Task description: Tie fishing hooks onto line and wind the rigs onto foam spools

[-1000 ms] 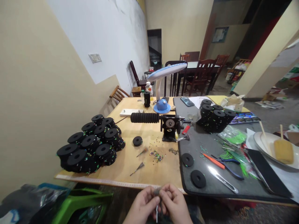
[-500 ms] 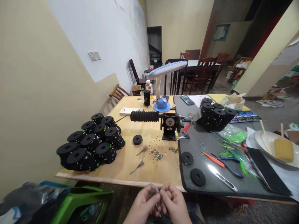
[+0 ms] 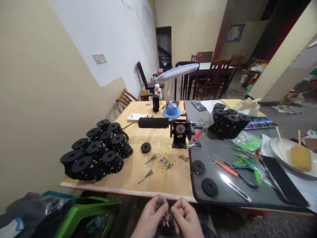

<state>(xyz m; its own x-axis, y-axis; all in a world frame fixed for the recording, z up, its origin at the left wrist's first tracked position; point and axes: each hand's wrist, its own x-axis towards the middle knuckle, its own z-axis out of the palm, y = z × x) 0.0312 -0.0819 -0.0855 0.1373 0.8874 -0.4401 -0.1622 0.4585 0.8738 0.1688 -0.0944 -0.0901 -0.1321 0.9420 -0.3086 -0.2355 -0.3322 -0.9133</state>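
Both my hands are low at the frame's bottom, just in front of the table's near edge. My left hand [image 3: 151, 216] is closed in a pinch on a small dark tuft with a thin metal pin. My right hand [image 3: 184, 218] is curled shut beside it, fingertips almost touching the left; what it holds is too small to make out. On the wooden table [image 3: 158, 180] ahead lie two similar small tufts [image 3: 148, 175] and a scatter of coloured beads [image 3: 166, 163].
A black winding device with a ribbed foam roller [image 3: 178, 129] stands mid-table. Piles of black foam discs [image 3: 95, 152] sit left, another pile [image 3: 229, 124] right on a dark mat [image 3: 223, 195]. Scissors, pliers, a lamp [image 3: 173, 109], a plate [image 3: 292, 155] and a green stool [image 3: 84, 211] are around.
My hands have dropped slightly and parted a little; the left thumb and finger now show the dark tuft on top. The table has not changed.
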